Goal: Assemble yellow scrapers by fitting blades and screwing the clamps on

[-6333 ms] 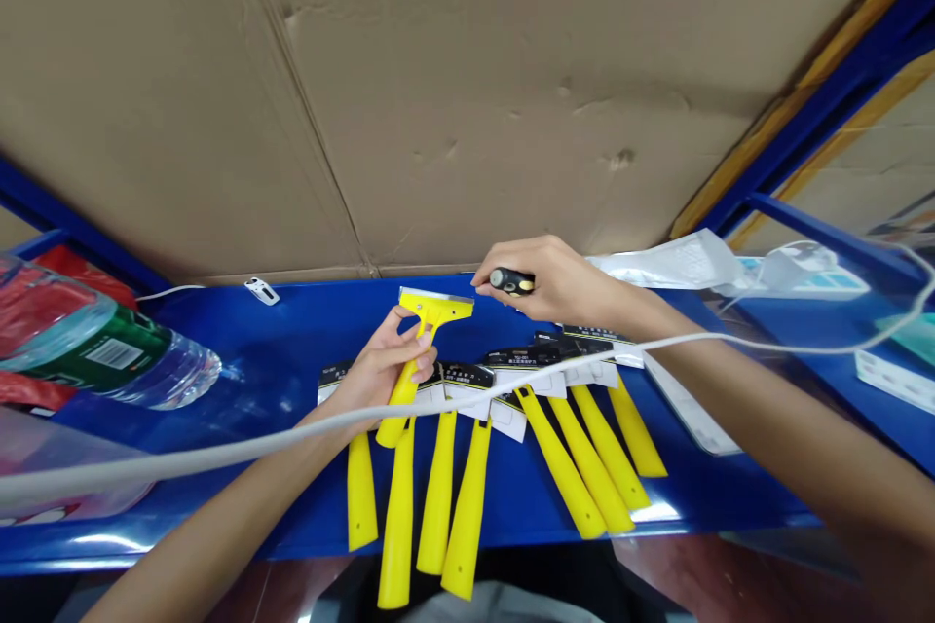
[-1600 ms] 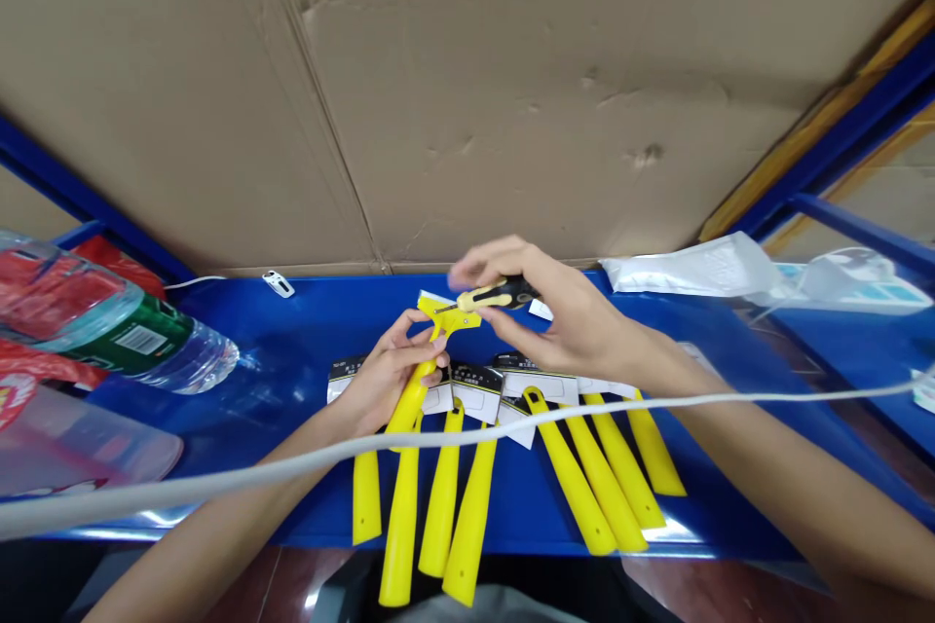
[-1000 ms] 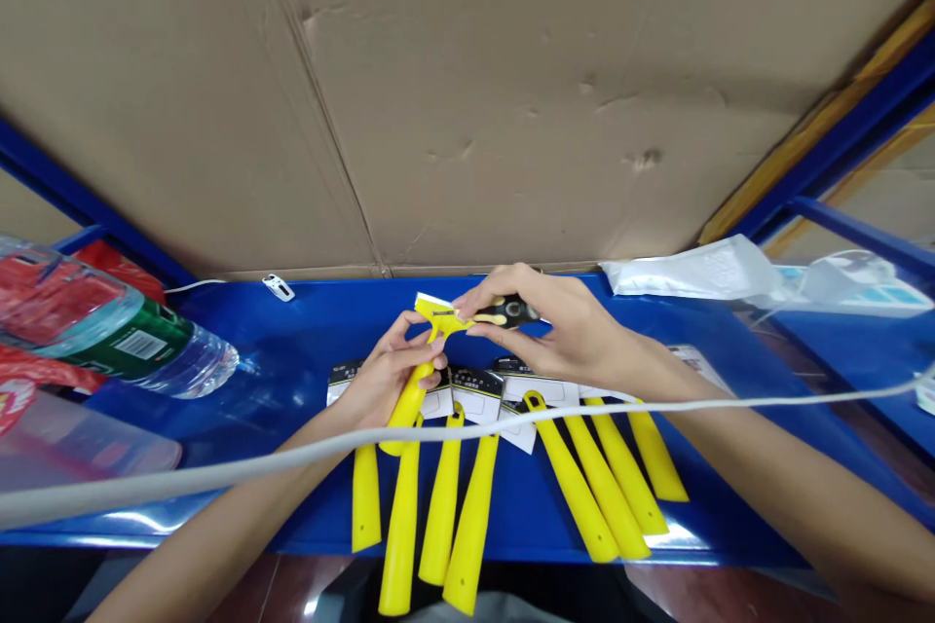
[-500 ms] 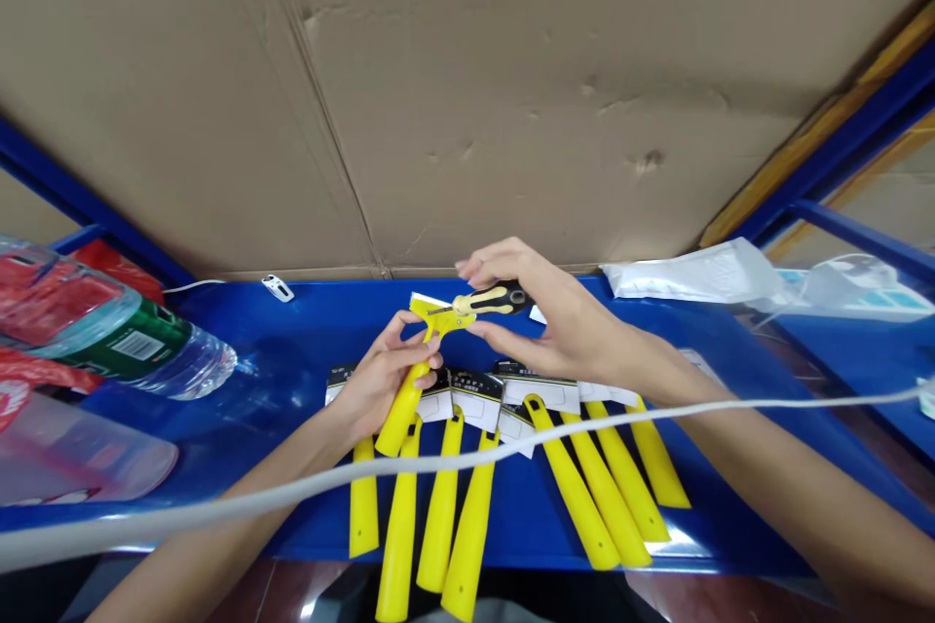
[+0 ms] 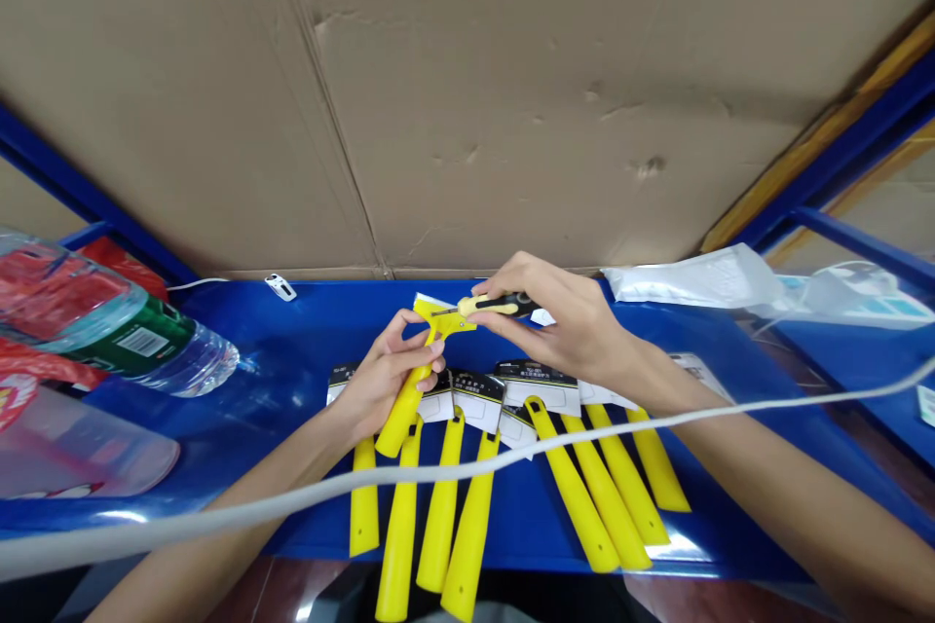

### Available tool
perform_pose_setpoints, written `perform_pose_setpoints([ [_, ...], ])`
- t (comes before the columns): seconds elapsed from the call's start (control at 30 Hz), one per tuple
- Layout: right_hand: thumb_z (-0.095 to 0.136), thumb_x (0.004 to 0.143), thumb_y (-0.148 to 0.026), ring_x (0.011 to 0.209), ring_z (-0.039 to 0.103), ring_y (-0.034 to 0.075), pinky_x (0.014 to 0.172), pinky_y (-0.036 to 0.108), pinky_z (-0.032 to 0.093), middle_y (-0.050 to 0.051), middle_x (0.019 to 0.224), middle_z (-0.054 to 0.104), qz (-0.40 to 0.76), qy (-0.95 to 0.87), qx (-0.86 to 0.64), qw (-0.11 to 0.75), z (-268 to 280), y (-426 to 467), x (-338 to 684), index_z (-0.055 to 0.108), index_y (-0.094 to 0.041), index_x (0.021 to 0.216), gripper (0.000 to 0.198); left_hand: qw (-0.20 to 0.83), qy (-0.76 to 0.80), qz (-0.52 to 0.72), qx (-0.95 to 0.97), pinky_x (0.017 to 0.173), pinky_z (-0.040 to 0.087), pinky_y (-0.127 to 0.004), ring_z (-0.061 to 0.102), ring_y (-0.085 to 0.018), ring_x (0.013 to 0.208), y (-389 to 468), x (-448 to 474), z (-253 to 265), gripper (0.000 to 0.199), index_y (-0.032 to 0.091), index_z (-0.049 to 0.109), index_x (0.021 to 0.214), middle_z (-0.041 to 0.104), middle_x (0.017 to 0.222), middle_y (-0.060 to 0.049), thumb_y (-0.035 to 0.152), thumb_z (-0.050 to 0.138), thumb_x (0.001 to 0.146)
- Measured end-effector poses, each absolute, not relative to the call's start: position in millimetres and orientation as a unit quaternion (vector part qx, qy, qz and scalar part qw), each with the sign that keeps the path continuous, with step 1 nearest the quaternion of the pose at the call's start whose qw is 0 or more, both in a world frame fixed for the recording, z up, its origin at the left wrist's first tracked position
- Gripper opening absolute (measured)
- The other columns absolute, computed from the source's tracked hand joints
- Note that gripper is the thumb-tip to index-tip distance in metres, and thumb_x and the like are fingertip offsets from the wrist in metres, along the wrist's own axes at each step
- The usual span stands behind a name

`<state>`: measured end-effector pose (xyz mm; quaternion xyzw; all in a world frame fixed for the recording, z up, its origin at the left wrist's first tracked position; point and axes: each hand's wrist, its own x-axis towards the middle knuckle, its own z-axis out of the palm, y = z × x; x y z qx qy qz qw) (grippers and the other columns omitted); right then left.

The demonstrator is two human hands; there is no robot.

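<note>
My left hand (image 5: 398, 365) is closed around a yellow scraper (image 5: 404, 409), tilted with its wide head up and a pale blade edge along the top. Wrapped around the handle of a cream-and-black screwdriver (image 5: 478, 307) is my right hand (image 5: 559, 311). The screwdriver's thin shaft points left and lies at the scraper head, near a screw; whether its tip sits in a screw slot is too small to tell. Below my hands, several more yellow scraper handles (image 5: 438, 516) lie in a row, their upper ends by black-and-white packaging cards (image 5: 474, 399).
A clear water bottle (image 5: 138, 341) and a translucent plastic cup (image 5: 102, 453) lie at the left of the blue shelf (image 5: 284, 350). White plastic packaging (image 5: 679, 277) is at the back right. A white cable (image 5: 307, 496) crosses the foreground; cardboard (image 5: 467, 97) stands behind.
My right hand's fingers, spread around the screwdriver half a second ago, have closed on its handle. My left hand holds the scraper in nearly the same place.
</note>
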<state>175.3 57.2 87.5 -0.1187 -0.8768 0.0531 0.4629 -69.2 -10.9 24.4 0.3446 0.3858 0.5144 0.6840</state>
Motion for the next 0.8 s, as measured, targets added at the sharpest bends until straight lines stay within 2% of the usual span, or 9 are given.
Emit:
perform_pose_setpoints([
  [0.07,0.076,0.104,-0.028,0.088,0.074,0.021,0.075,0.034,0.061,0.007,0.104,0.076,0.037,-0.87,-0.128,0.474,88.2,57.7,175.4,0.063,-0.023,0.115,0.018,0.682,0.393,0.507,0.352,0.053,0.041,-0.017,0.059,-0.009,0.067,-11.3,-69.2,23.1,0.05,0.026,0.054,0.111,0.064,0.088,0.002,0.018,0.095,0.083],
  [0.23,0.069,0.105,-0.018,0.12,0.073,0.026,0.099,0.043,0.063,0.014,0.129,0.074,0.125,-0.893,-0.092,0.422,90.7,56.4,176.2,0.058,-0.023,0.133,0.03,0.677,0.394,0.511,0.355,0.052,0.041,-0.017,0.059,-0.01,0.069,-10.7,-68.5,24.2,0.05,0.026,0.054,0.11,0.064,0.088,0.002,0.017,0.094,0.083],
  [0.37,0.075,0.104,-0.022,0.095,0.075,0.023,0.078,0.036,0.064,0.009,0.109,0.078,0.05,-0.881,-0.088,0.463,88.2,55.6,175.0,0.063,-0.024,0.123,0.022,0.676,0.385,0.529,0.339,0.052,0.042,-0.018,0.061,-0.01,0.07,-9.4,-68.5,27.3,0.051,0.025,0.055,0.109,0.066,0.094,0.0,0.015,0.095,0.08],
  [0.43,0.076,0.102,-0.023,0.099,0.075,0.024,0.081,0.038,0.064,0.01,0.113,0.076,0.052,-0.882,-0.087,0.46,88.4,55.3,174.9,0.061,-0.023,0.125,0.028,0.679,0.387,0.531,0.327,0.051,0.042,-0.018,0.061,-0.01,0.069,-9.0,-68.6,27.4,0.051,0.024,0.055,0.109,0.066,0.094,0.0,0.015,0.095,0.078],
  [0.53,0.071,0.104,-0.016,0.12,0.072,0.026,0.099,0.044,0.063,0.014,0.128,0.073,0.114,-0.896,-0.074,0.422,89.9,54.0,175.2,0.058,-0.022,0.134,0.033,0.685,0.387,0.528,0.318,0.05,0.041,-0.017,0.061,-0.01,0.068,-8.5,-69.6,25.4,0.052,0.024,0.055,0.108,0.064,0.092,0.001,0.013,0.096,0.077],
  [0.6,0.07,0.104,-0.014,0.116,0.074,0.025,0.095,0.041,0.064,0.014,0.125,0.075,0.109,-0.899,-0.069,0.419,89.4,53.3,174.8,0.06,-0.022,0.131,0.029,0.685,0.382,0.531,0.322,0.05,0.041,-0.018,0.062,-0.01,0.068,-8.1,-70.5,23.7,0.052,0.024,0.055,0.108,0.065,0.094,0.001,0.012,0.096,0.077],
  [0.7,0.077,0.102,-0.02,0.093,0.075,0.022,0.076,0.035,0.063,0.009,0.107,0.077,0.044,-0.881,-0.094,0.462,87.2,53.8,173.4,0.064,-0.022,0.118,0.022,0.684,0.373,0.533,0.329,0.051,0.042,-0.018,0.062,-0.011,0.069,-7.7,-71.6,21.1,0.051,0.024,0.056,0.107,0.066,0.096,0.0,0.013,0.095,0.077],
  [0.73,0.079,0.1,-0.022,0.091,0.075,0.022,0.074,0.035,0.062,0.009,0.105,0.077,0.038,-0.875,-0.104,0.471,86.9,54.2,173.1,0.064,-0.022,0.117,0.023,0.685,0.373,0.531,0.33,0.05,0.042,-0.018,0.062,-0.01,0.068,-7.7,-71.7,20.4,0.05,0.024,0.056,0.107,0.066,0.095,0.0,0.013,0.095,0.078],
  [0.8,0.079,0.1,-0.022,0.1,0.075,0.024,0.082,0.038,0.063,0.011,0.113,0.076,0.07,-0.877,-0.106,0.463,87.4,54.7,173.0,0.062,-0.021,0.122,0.028,0.688,0.377,0.525,0.332,0.05,0.041,-0.017,0.062,-0.01,0.068,-7.6,-71.7,19.5,0.049,0.024,0.056,0.106,0.065,0.092,0.001,0.013,0.095,0.078],
])
